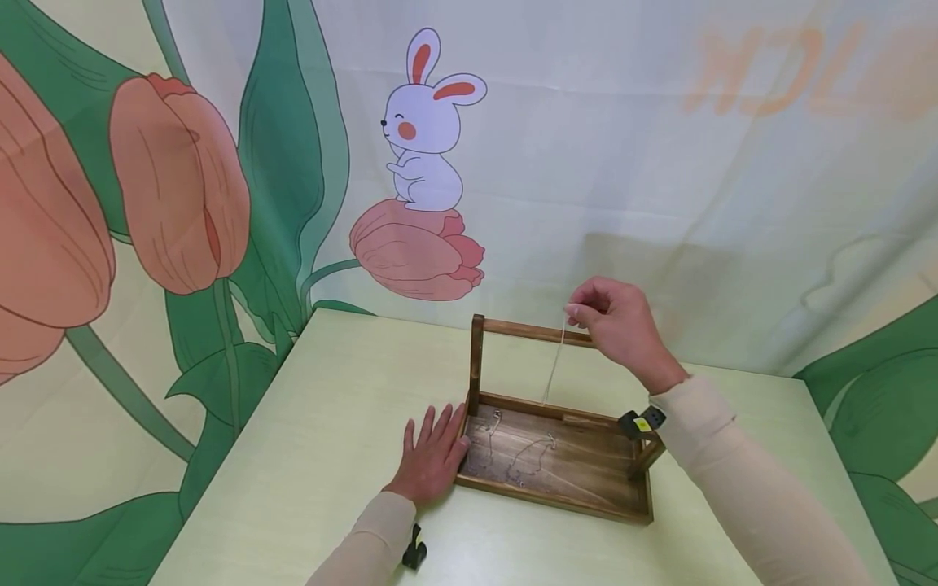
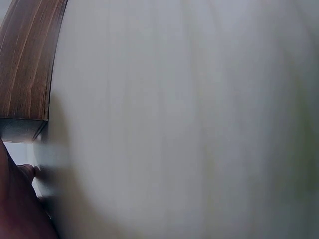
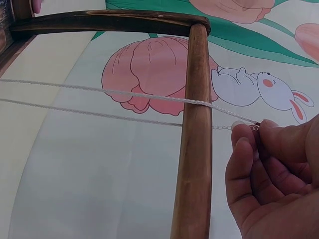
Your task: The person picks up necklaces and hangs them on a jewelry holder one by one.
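My right hand (image 1: 619,321) pinches the ends of a thin silver chain necklace (image 3: 144,94) between thumb and forefinger, above the top bar (image 3: 194,149) of a wooden display stand. One strand passes in front of the bar, the other behind it. Both run down toward the stand's tray (image 1: 550,502). My left hand (image 1: 432,460) lies with extended fingers on the table at the tray's left end, thumb against its side. Inside the tray lie a fine chain (image 1: 497,415) at the left and another fine chain (image 1: 551,440) near the middle.
The stand has a left upright (image 1: 475,358) and a right upright (image 1: 646,457), the latter partly hidden by my right wrist. It sits on a pale table (image 1: 344,391). Behind hangs a cloth backdrop (image 1: 586,163) printed with tulips and a rabbit.
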A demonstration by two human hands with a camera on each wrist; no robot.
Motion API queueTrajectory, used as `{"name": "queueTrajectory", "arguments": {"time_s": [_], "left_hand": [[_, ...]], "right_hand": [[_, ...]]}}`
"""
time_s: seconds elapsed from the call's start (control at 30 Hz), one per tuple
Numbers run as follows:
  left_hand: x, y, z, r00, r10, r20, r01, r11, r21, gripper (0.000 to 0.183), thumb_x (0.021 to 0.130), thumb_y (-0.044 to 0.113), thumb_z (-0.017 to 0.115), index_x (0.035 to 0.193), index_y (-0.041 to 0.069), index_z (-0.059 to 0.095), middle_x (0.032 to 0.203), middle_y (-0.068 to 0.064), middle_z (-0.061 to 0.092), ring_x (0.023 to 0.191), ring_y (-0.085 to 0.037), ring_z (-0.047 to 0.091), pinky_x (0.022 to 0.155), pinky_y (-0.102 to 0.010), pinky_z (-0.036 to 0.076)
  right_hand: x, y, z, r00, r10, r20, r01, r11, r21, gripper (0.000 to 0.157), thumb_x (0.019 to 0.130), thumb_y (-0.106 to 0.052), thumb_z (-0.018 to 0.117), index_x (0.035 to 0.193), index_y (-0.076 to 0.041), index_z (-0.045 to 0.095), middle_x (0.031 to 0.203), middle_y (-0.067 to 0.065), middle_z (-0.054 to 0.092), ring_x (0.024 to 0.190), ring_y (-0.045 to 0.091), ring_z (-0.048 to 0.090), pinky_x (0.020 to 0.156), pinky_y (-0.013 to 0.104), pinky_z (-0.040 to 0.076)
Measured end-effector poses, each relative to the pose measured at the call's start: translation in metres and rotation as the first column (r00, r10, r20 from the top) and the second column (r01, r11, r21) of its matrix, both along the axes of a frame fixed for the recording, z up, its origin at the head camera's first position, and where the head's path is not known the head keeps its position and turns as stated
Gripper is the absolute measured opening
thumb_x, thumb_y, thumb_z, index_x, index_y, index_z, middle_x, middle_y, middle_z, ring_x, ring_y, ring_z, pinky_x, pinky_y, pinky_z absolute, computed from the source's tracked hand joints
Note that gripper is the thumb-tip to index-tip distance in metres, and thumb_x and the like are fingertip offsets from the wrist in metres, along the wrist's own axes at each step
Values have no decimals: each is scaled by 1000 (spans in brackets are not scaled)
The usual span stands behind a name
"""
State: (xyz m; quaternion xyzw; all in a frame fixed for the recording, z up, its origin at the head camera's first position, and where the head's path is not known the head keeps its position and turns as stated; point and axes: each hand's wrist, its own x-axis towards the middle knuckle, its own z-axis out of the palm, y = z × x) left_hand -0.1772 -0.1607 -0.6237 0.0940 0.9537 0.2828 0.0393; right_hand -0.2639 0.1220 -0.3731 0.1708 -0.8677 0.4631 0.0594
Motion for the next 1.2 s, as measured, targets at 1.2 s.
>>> {"name": "queueTrajectory", "arguments": {"time_s": [1.2], "left_hand": [[-1,-1,-2,1000,-2,1,2,1000,-22,62,113,48,28,169,24,19,175,-8,23,165,-37,10,128,-65,2]], "right_hand": [[-6,-14,-2,999,39,-24,-39,999,17,8,101,-10,68,97,-3,72,89,17,76,84,33,71,67,30,53]]}}
